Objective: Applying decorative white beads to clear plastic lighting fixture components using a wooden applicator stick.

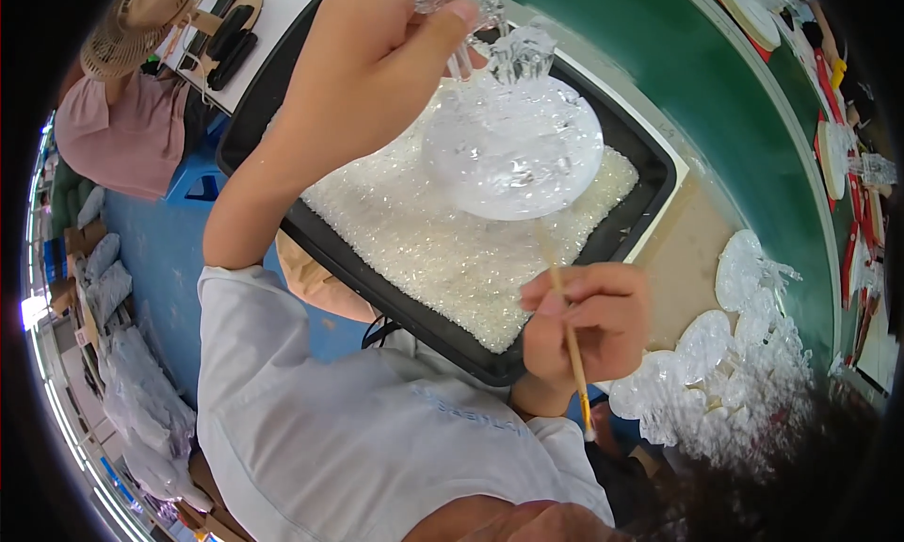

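Note:
My left hand (pixel 386 57) is closed on a clear, glassy ornament with a round translucent disc (pixel 513 151) and chunky crystal-like prongs at the top. The disc is tilted above a black tray (pixel 311 226) of small sparkling clear granules (pixel 405 231), and its face carries shiny wet-looking lumps. My right hand (pixel 593 321) pinches a thin wooden-handled brush (pixel 572 344). The brush's bare handle end points up toward the disc's lower rim, and its pale tip points down toward my body. Parts of the ornament behind my left fingers are hidden.
Several similar clear disc ornaments (pixel 706 354) lie heaped to the right. Beyond the tray runs a green conveyor belt (pixel 697 62), with more clear pieces on its far side. A beige fan (pixel 127 29) and a seated person (pixel 118 132) are at the upper left.

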A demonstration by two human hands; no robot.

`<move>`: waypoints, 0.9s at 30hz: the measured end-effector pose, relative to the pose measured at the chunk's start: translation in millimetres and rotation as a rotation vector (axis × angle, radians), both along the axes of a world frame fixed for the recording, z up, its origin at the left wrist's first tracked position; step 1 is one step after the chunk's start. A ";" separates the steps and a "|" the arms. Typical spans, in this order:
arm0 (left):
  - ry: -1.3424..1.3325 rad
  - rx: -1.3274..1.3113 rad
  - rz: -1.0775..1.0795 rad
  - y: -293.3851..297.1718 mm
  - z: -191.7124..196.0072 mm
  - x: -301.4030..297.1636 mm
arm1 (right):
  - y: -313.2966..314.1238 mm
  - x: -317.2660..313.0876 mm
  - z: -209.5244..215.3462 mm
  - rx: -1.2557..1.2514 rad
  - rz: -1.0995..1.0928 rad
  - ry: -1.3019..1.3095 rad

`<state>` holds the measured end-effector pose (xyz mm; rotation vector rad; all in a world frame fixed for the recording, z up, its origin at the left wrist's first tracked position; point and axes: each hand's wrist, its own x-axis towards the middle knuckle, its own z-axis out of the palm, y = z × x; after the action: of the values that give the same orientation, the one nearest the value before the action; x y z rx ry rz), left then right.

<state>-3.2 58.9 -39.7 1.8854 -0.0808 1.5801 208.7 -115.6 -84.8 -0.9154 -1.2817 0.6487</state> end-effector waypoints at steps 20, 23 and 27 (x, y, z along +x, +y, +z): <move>-0.053 -0.168 0.052 -1.4 -6.7 -6.0 | 8.4 -7.4 14.5 0.161 0.280 -0.309; 0.377 -0.774 0.561 -48.5 37.4 4.4 | 9.0 -8.4 13.2 0.136 0.289 -0.355; 0.431 -0.758 0.589 -45.0 42.4 12.3 | 9.6 -5.9 6.6 0.127 0.145 -0.298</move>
<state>9.1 13.9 2.7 1.6219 1.1804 1.2217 202.7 -106.0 -78.2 -0.8407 -1.6487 0.5486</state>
